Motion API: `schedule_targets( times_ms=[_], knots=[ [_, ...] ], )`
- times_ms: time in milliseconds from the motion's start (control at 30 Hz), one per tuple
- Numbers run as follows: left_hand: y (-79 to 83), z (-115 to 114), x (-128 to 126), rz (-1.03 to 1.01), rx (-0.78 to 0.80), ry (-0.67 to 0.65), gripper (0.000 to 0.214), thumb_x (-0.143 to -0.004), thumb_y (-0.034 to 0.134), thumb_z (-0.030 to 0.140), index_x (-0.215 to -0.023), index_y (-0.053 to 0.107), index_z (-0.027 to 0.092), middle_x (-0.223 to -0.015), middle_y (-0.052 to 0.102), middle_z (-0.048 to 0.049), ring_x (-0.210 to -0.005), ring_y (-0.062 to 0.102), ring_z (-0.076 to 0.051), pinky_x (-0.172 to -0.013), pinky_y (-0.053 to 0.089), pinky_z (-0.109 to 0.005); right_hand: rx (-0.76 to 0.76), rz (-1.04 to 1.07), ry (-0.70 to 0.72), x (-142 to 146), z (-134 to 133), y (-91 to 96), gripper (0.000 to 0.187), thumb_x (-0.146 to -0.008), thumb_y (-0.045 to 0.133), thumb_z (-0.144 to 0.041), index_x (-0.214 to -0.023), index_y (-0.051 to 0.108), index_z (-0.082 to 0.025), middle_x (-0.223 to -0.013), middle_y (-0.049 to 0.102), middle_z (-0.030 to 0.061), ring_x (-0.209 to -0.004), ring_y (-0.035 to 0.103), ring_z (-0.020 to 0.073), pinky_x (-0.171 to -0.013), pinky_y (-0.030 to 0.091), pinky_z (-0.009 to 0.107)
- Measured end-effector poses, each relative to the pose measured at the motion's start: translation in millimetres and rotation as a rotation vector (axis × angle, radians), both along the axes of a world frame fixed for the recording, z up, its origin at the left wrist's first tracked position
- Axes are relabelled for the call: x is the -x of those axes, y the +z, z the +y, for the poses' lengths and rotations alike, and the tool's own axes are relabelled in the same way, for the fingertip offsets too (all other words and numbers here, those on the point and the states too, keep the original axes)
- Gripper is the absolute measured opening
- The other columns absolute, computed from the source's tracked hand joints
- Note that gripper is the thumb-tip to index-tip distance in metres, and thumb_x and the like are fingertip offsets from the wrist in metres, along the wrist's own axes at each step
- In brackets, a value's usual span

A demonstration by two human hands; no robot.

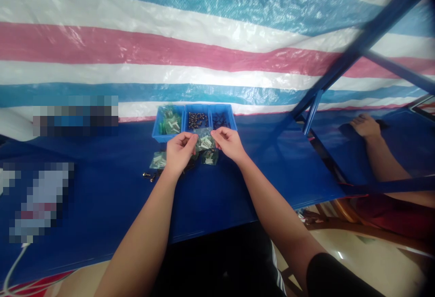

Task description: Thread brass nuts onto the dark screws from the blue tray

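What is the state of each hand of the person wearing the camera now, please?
Left hand: closed, pinching the left side of a clear bag with pale pieces inside.
Right hand: closed, pinching the same bag's right side.

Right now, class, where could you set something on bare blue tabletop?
Bare: between the right forearm and blue metal frame; left of small black fittings. Crowded: around left hand and right hand, among clear plastic bags, before blue plastic bins.
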State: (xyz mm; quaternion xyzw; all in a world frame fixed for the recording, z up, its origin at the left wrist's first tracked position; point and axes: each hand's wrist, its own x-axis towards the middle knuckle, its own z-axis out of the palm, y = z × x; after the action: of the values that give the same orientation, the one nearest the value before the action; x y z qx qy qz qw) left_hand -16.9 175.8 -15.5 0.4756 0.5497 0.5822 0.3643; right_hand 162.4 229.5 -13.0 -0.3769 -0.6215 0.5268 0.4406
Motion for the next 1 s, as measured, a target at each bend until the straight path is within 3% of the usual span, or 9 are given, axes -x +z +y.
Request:
schedule_targets(
  times_ms=[533,1000],
  knots=[
    [-5.9,1.3,1.6,0.017,0.008,-0.009,0.032,-0.081,0.075,0.045,-0.096,0.072,0.018,-0.054,0.06,0.0021,-0.048,0.054,-0.011,-0.051,0.044,-0.023,0.016,0.029,-0.04,1.9,1.6,-2.4,0.049,-0.082,0.067,-0.068,-0.071,0.057,-0.021,-0.055,0.055,-0.0034,-0.05,0.049,0.0107,-0.052,0.04,0.026],
    [-7.5,2.4,2.6,0.03,0.011,0.009,0.031,-0.082,0.073,0.044,-0.097,0.073,0.017,-0.051,0.059,0.0026,-0.045,0.052,-0.011,-0.049,0.043,-0.023,0.011,-0.016,-0.06,0.3,0.8,-1.5,0.049,-0.082,0.067,-0.066,-0.069,0.057,-0.021,-0.051,0.05,-0.0045,-0.048,0.044,0.0103,-0.051,0.035,0.025]
  ],
)
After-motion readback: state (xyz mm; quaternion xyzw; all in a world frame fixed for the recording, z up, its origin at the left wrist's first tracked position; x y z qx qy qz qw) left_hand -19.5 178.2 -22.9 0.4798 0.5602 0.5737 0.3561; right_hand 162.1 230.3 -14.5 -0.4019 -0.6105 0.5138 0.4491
